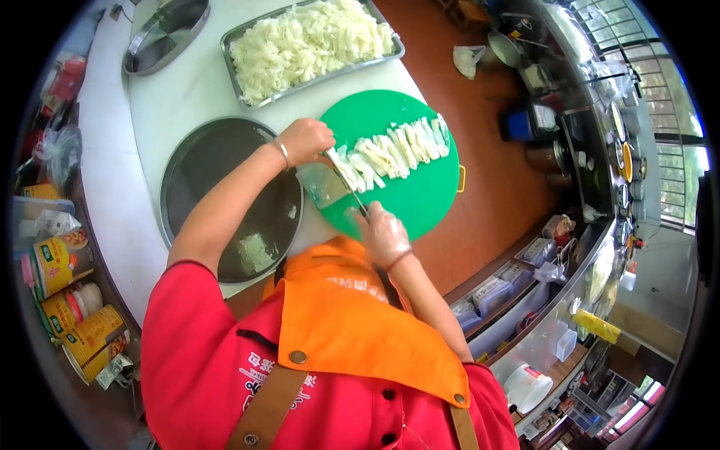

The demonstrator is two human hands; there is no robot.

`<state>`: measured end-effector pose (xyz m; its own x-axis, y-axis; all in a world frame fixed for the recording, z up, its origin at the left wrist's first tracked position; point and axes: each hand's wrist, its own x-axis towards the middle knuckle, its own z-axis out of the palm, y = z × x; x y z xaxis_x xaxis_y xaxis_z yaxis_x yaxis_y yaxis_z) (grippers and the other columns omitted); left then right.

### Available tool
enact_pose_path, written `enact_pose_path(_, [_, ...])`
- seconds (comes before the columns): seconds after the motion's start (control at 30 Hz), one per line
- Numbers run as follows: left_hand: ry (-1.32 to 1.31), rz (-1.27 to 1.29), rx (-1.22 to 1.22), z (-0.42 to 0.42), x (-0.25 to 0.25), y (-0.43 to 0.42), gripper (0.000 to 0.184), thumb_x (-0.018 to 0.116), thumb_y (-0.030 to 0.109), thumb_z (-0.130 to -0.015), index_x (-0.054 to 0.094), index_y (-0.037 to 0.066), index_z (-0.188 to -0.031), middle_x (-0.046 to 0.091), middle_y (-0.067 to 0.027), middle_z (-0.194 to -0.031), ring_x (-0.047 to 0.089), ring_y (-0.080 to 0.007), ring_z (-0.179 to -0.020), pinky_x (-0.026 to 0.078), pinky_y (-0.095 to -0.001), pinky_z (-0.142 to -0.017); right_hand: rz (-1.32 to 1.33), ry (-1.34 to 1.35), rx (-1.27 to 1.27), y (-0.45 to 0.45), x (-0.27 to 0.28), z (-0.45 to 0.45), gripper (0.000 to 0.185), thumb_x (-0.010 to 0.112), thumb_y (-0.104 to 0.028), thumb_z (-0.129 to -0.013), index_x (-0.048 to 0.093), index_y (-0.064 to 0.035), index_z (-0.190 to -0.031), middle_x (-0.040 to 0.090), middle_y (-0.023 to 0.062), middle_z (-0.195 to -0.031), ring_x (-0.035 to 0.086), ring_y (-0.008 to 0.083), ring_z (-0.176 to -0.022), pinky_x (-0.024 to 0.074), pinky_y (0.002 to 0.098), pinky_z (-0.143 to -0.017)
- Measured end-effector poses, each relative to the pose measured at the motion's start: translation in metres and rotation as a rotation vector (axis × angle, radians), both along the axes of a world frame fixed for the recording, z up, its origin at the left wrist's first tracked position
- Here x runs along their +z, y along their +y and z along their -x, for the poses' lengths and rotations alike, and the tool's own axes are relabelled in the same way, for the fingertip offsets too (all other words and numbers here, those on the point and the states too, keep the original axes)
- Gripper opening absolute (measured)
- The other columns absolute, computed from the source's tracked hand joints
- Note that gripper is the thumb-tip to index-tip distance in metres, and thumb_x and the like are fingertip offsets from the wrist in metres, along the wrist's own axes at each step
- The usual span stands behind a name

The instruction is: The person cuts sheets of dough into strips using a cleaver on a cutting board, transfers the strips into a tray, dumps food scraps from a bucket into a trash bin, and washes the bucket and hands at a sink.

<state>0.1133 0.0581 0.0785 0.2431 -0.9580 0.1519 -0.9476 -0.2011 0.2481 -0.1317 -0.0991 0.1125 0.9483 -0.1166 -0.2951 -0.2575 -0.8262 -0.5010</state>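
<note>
My right hand (384, 234), in a clear plastic glove, is closed round the handle of a cleaver (322, 185). The far end of the blade's spine meets my left hand (306, 140), whose fingers are curled closed on it. The wide blade lies tilted over the left edge of a round green cutting board (405, 214). Just right of the blade, a row of pale, flat noodle strips (394, 154) runs across the board, cut into folded bundles.
A metal tray (401, 49) heaped with loose noodle strips (307, 45) stands at the back. Left of the board is a large round dark pan (210, 187) with a pale scrap (256, 253) in it. Another round pan (166, 34) sits farther back. Tins (94, 337) line the left shelf.
</note>
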Motion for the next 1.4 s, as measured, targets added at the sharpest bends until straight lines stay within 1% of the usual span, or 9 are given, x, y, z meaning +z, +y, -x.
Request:
enact_pose_path(0.07, [0.006, 0.088, 0.005, 0.009, 0.015, 0.004, 0.034, 0.079, 0.039, -0.067, 0.058, 0.012, -0.069, 0.059, -0.0027, -0.073, 0.061, -0.0236, -0.076, 0.050, -0.0369, -0.068, 0.003, 0.136, -0.116, 0.007, 0.019, 0.004, 0.032, 0.056, -0.036, -0.096, 0.056, -0.0037, -0.095, 0.066, 0.0232, -0.077, 0.067, 0.0391, -0.075, 0.0534, 0.0493, -0.067])
enact_pose_path(0.17, [-0.003, 0.015, -0.048, 0.005, -0.025, 0.010, 0.033, 0.080, 0.036, -0.067, 0.058, 0.012, -0.070, 0.058, -0.0032, -0.073, 0.060, -0.0242, -0.076, 0.050, -0.0376, -0.068, -0.109, 0.086, -0.119, 0.011, -0.036, 0.000, 0.041, 0.059, -0.041, -0.095, 0.053, -0.0003, -0.092, 0.065, 0.0278, -0.079, 0.064, 0.0454, -0.074, 0.0508, 0.0527, -0.065])
enact_pose_path(0.53, [0.050, 0.004, 0.008, 0.011, -0.020, 0.018, 0.035, 0.078, 0.038, -0.067, 0.056, 0.011, -0.071, 0.057, -0.0030, -0.073, 0.060, -0.0239, -0.077, 0.050, -0.0365, -0.070, -0.041, 0.061, -0.043, 0.012, -0.018, -0.002, 0.038, 0.054, -0.038, -0.097, 0.052, -0.0007, -0.091, 0.066, 0.0266, -0.079, 0.066, 0.0424, -0.073, 0.0527, 0.0504, -0.063])
enact_pose_path(0.73, [0.002, 0.028, 0.013, 0.023, -0.015, 0.025, 0.037, 0.078, 0.039, -0.068, 0.056, 0.010, -0.072, 0.057, -0.0029, -0.075, 0.059, -0.0247, -0.079, 0.049, -0.0378, -0.072, -0.026, 0.053, 0.071, 0.017, -0.029, 0.007, 0.027, 0.057, -0.032, -0.096, 0.059, -0.0064, -0.104, 0.063, 0.0199, -0.081, 0.066, 0.0406, -0.073, 0.0533, 0.0496, -0.071])
enact_pose_path(0.83, [0.055, -0.105, 0.070, 0.019, -0.012, 0.024, 0.038, 0.079, 0.034, -0.069, 0.060, 0.008, -0.089, 0.061, -0.0062, -0.089, 0.061, -0.0261, -0.088, 0.050, -0.0395, -0.081, -0.083, 0.156, -0.097, 0.020, -0.036, -0.005, 0.035, 0.059, -0.036, -0.094, 0.056, -0.0006, -0.093, 0.067, 0.0263, -0.083, 0.066, 0.0427, -0.078, 0.0524, 0.0509, -0.072])
enact_pose_path(0.97, [0.007, 0.328, 0.512, 0.048, -0.004, 0.029, 0.063, 0.080, 0.022, -0.073, 0.050, 0.007, -0.127, 0.058, -0.0125, -0.122, 0.060, -0.0289, -0.110, 0.047, -0.0405, -0.096, -0.082, 0.051, -0.120, 0.002, -0.032, -0.002, 0.038, 0.058, -0.039, -0.095, 0.056, -0.0010, -0.091, 0.066, 0.0259, -0.079, 0.065, 0.0430, -0.076, 0.0517, 0.0506, -0.068])
enact_pose_path(1.1, [0.517, 0.137, 0.811, 0.075, -0.049, 0.043, 0.052, 0.078, 0.019, -0.078, 0.052, 0.005, -0.121, 0.062, -0.0144, -0.114, 0.060, -0.0308, -0.108, 0.049, -0.0404, -0.091, -0.075, 0.052, -0.200, -0.020, -0.031, 0.010, 0.036, 0.058, -0.037, -0.095, 0.056, -0.0016, -0.093, 0.066, 0.0273, -0.082, 0.065, 0.0433, -0.077, 0.0501, 0.0512, -0.068])
enact_pose_path(1.33, [0.505, -0.177, 0.808, 0.077, -0.062, 0.038, 0.034, 0.074, 0.027, -0.080, 0.061, 0.004, -0.102, 0.065, -0.0164, -0.103, 0.062, -0.0352, -0.097, 0.050, -0.0427, -0.084, 0.005, 0.062, -0.263, -0.054, -0.037, 0.012, 0.037, 0.058, -0.040, -0.095, 0.057, -0.0036, -0.094, 0.067, 0.0244, -0.084, 0.065, 0.0436, -0.080, 0.0497, 0.0528, -0.070])
enact_pose_path(1.4, [0.459, -0.076, 0.767, 0.082, -0.064, 0.039, 0.030, 0.072, 0.026, -0.082, 0.063, 0.004, -0.100, 0.066, -0.0172, -0.100, 0.062, -0.0367, -0.095, 0.050, -0.0438, -0.082, 0.067, 0.075, -0.206, -0.055, -0.035, 0.009, 0.035, 0.056, -0.040, -0.096, 0.056, -0.0050, -0.094, 0.067, 0.0232, -0.082, 0.065, 0.0418, -0.078, 0.0507, 0.0513, -0.069])
